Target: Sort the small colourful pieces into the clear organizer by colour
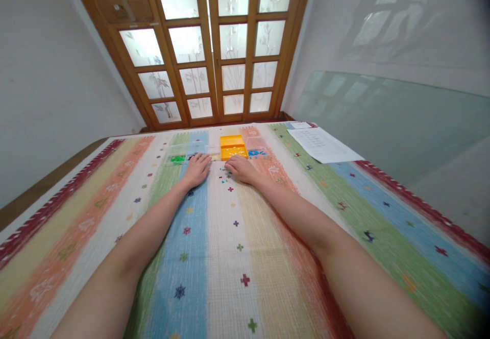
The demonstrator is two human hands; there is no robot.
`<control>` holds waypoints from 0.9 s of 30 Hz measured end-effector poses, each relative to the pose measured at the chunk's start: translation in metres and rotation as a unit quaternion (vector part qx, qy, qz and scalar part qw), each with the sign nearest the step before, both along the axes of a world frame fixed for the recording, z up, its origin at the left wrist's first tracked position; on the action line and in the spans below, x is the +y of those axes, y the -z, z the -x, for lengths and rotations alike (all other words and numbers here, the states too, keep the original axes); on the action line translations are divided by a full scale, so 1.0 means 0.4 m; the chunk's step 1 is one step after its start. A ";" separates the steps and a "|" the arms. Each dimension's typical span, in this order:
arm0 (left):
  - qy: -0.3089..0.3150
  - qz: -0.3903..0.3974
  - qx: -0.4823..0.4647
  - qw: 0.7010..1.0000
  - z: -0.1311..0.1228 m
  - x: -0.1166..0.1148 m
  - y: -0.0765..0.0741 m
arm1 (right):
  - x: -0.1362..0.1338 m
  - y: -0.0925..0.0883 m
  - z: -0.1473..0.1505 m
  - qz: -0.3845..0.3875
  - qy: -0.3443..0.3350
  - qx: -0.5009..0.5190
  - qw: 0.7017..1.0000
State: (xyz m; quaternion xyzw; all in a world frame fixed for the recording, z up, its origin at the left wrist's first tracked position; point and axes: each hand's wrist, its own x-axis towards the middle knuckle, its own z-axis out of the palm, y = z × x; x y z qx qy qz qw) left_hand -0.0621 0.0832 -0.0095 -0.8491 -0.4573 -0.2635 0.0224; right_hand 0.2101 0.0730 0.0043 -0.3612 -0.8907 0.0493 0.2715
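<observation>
My left hand [198, 169] rests at the near edge of a clear plastic box, its fingers stretched out over the rim. Green pieces [178, 159] lie in that box's left end. My right hand [241, 168] is just in front of an open yellow box [233, 141], its fingers bent together toward the cloth. Whatever lies between those fingertips is too small to make out. Tiny loose coloured pieces [225, 179] are scattered on the cloth between both hands. White pieces sit inside the yellow box. Blue pieces [256, 153] fill part of a clear box to its right.
A striped tablecloth [225, 267] covers the table. Printed white paper [323, 145] lies at the far right, with a smaller sheet [300, 124] behind it. Beyond the table stand wood-framed glass doors [214, 48]. A glass panel [383, 119] leans along the right wall.
</observation>
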 end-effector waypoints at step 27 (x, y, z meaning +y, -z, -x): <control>0.119 0.012 0.066 0.991 -0.041 -0.081 -0.027 | 0.003 0.001 -0.003 -0.002 0.022 0.003 1.000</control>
